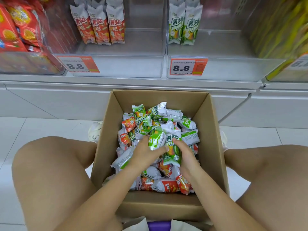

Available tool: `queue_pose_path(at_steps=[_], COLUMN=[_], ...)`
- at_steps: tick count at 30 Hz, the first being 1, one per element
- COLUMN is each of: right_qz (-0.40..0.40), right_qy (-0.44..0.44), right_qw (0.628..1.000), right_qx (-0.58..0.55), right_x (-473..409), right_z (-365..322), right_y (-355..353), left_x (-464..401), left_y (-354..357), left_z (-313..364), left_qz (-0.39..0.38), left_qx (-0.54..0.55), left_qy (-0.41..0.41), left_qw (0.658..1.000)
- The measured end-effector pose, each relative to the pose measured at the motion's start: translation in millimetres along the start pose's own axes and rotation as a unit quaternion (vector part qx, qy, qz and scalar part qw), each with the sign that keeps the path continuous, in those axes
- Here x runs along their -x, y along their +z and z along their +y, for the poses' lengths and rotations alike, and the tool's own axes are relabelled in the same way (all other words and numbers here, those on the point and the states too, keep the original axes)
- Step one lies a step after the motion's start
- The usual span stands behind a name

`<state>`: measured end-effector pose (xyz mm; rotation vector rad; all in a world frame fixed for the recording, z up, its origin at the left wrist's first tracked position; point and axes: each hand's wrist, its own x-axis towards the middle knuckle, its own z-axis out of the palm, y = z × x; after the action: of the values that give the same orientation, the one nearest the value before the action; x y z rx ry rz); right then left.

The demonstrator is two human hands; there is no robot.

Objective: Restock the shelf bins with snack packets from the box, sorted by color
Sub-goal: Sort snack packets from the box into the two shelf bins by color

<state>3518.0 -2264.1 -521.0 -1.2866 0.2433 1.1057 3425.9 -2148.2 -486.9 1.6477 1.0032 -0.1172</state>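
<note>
Here, head view, person seated w/ knees either side of an open cardboard box (106, 144) on the tiled floor (33, 127), in front of a white shelf (50, 80). Box holds a loose heap of snack packets, green and orange mixed; green ones lie mostly on top and toward the far side, orange ones (166, 185) toward the near side.

Left hand (145, 152) is down in the heap, fingers curled round a green packet (155, 140), thumb stretched across toward the right. Right hand (185, 154) grips a second green packet (172, 150), which stands roughly upright w/ its label facing up; fingers wrap its right edge. The two held packets touch each other, approx. at box centre.

On the shelf, two clear plastic bins side by side. Left bin (116, 67) has three orange packets (100, 25) standing upright in a row at its back left; price tag (78, 64) on the front reads 8.8. Right bin (233, 69) has two green packets (183, 24) upright at its back left; its price tag (188, 66) also reads 8.8. Far left, a bin of red snack bags (18, 27); far right, yellow goods (280, 30), blurred.
</note>
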Motion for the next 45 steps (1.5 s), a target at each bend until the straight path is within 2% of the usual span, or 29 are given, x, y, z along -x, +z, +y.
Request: queue_pose_path(at_steps=[3, 5, 11, 16, 19, 22, 24, 28, 32, 34, 39, 43, 45], right_qz=[0.007, 0.014, 0.032, 0.040, 0.049, 0.025, 0.024, 0.046, 0.062, 0.042, -0.002, -0.090, -0.109], right_qy=[-0.034, -0.055, -0.129, -0.164, -0.145, -0.090, -0.063, -0.088, -0.124, -0.125, -0.123, -0.112, -0.108], right_qw=[0.999, 0.998, 0.991, 0.986, 0.988, 0.995, 0.997, 0.993, 0.990, 0.991, 0.992, 0.990, 0.988], right_qx=[-0.003, -0.001, 0.017, 0.017, 0.004, -0.035, -0.044, -0.060, 0.002, 0.018, 0.022, 0.007, 0.007], right_x=[5.0, 6.8, 16.2, 20.7, 18.7, 17.7, 16.9, 15.7, 33.9, 37.6, 52.8, 65.3, 72.9], right_z=[-5.5, -7.1, -8.2, -7.7, -7.7, -7.9, -9.5, -14.5, -38.8, -45.6, -50.2, -58.8, -63.3], right_y=[2.5, 4.8, 25.8, 33.1, 35.1, 33.3, 31.1, 20.3, 23.5, 25.1, 27.6, 25.2, 27.3], left_x=[13.4, 19.0, 33.2, 37.7, 38.9, 38.4, 38.2, 41.5, 44.7, 45.1, 42.5, 43.2, 46.5], left_y=[8.6, 5.3, -10.3, -14.8, -18.7, -30.6, -38.1, -55.7, -69.8, -71.8, -64.3, -58.6, -52.1], left_z=[10.1, 13.9, 20.9, 24.1, 28.0, 30.5, 29.4, 34.4, 47.7, 54.7, 66.8, 79.5, 85.7], left_qz=[-0.033, -0.035, -0.036, -0.029, -0.063, -0.124, -0.144, -0.078, -0.045, -0.041, -0.049, -0.094, -0.092], left_qx=[0.211, 0.260, 0.234, 0.199, 0.181, 0.220, 0.200, 0.156, 0.173, 0.180, 0.204, 0.211, 0.234], left_qy=[-0.055, -0.043, 0.048, 0.061, 0.051, 0.004, 0.014, 0.038, 0.098, 0.113, 0.088, 0.099, 0.103], left_qw=[0.975, 0.964, 0.970, 0.978, 0.980, 0.968, 0.969, 0.984, 0.979, 0.976, 0.974, 0.968, 0.962])
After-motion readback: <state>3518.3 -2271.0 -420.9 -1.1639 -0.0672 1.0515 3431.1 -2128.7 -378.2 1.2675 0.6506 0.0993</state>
